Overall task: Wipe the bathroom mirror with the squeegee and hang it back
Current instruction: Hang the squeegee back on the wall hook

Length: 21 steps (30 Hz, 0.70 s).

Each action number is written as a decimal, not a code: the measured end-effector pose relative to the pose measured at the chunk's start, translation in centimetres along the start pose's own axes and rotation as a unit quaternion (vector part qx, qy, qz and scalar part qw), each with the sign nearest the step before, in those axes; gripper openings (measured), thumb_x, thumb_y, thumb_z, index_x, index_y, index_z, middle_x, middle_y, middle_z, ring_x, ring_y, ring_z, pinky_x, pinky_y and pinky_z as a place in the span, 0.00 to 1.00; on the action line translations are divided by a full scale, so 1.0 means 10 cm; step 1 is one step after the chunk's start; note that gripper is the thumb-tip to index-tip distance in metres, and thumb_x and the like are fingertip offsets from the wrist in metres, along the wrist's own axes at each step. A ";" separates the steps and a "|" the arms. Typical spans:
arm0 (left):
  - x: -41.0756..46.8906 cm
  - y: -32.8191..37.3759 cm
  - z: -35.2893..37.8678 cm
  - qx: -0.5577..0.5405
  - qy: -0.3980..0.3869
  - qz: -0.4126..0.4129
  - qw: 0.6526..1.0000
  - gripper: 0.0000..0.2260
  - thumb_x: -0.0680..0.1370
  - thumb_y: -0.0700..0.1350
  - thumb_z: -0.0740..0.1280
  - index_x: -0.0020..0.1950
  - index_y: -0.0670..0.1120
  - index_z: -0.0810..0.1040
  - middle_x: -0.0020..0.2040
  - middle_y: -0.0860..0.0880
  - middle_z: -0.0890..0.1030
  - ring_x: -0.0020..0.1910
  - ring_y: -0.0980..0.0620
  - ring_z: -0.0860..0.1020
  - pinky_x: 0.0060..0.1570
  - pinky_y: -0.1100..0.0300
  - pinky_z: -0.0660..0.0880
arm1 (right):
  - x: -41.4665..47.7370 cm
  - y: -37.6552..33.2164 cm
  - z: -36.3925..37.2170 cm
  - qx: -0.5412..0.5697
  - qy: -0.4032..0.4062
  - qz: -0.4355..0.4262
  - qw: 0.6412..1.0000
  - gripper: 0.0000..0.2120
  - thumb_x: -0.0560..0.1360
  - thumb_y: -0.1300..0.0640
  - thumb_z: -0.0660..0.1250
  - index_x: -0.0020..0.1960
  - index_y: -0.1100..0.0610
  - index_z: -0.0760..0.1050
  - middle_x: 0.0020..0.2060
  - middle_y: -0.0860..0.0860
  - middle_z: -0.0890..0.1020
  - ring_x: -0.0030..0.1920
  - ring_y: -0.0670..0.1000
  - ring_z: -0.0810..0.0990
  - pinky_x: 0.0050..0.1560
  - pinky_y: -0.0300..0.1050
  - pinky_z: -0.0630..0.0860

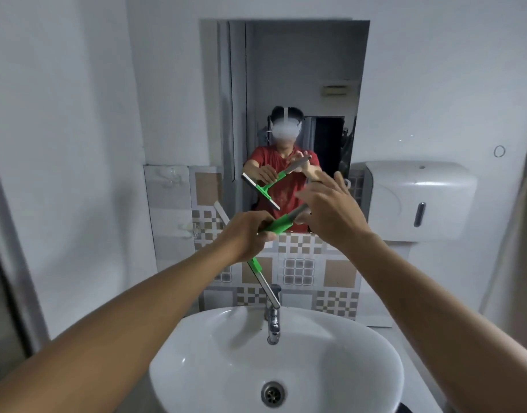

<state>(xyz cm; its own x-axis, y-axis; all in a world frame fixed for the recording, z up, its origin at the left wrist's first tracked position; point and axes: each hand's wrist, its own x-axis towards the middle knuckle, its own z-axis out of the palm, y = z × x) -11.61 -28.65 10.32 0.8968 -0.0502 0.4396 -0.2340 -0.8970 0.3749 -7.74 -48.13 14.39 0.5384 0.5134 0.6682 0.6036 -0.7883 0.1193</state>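
Basin [375, 368] white, oval, nothing lying in it; metal drain [273, 394] at the bottom. Chrome tap [273, 320] stood at the back rim, spout pointing down into the bowl.

White wall dispenser [417, 201] to the right of the mirror, closed; contents could not be told.

Squeegee [278, 224] was held in the air over the tap, in front of the mirror's lower edge and not touching the glass. Green handle ran up to the right into a grey stem; the blade bar hung below the left hand, slanting down toward the tap.

Left hand [247, 235] had its fingers closed round the green handle. Right hand [331, 213] was at the grey upper end, fingers spread and loosely curved about it; whether they actually gripped the stem could not be told.

Mirror [301, 70] tall, fixed to a pale wall, showing a person in a red shirt holding the same tool. Patterned brown, grey and white tiles [301, 268] ran beneath it, behind the tap. Two clear hooks [193, 229] on a pale panel left of the mirror, nothing on them. A small ring [499, 151] on the right wall.
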 end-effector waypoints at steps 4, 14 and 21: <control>-0.10 -0.05 0.04 -0.038 0.034 -0.043 0.998 0.13 0.80 0.44 0.70 0.64 0.48 0.80 0.57 0.50 0.84 0.54 0.50 0.81 0.56 0.52 0.77 | 0.01 -0.01 0.00 0.157 0.111 0.152 0.970 0.41 0.73 0.44 0.74 0.79 0.50 0.57 0.77 0.61 0.58 0.74 0.65 0.60 0.70 0.63 0.66; -0.13 -0.33 -0.04 -0.122 0.029 -0.057 0.990 0.14 0.79 0.41 0.71 0.64 0.45 0.79 0.54 0.53 0.84 0.51 0.56 0.81 0.56 0.58 0.80 | 0.46 -0.25 0.20 0.560 0.051 0.208 0.800 0.25 0.74 0.66 0.73 0.61 0.47 0.66 0.54 0.60 0.81 0.46 0.54 0.86 0.39 0.48 0.85; 0.04 -0.80 -0.09 -0.265 0.079 -0.086 0.957 0.12 0.79 0.44 0.71 0.62 0.47 0.80 0.54 0.53 0.84 0.54 0.53 0.83 0.55 0.59 0.81 | 0.95 -0.63 0.62 0.557 -0.005 0.153 0.816 0.24 0.74 0.67 0.73 0.64 0.49 0.71 0.52 0.56 0.82 0.48 0.55 0.85 0.40 0.53 0.86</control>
<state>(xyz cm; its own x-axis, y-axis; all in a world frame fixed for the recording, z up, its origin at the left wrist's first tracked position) -9.73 -21.10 8.22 0.8808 0.1839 0.4364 -0.2827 -0.5353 0.7960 -2.77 -36.20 15.49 0.7652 0.3571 0.5357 0.5976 -0.0845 -0.7973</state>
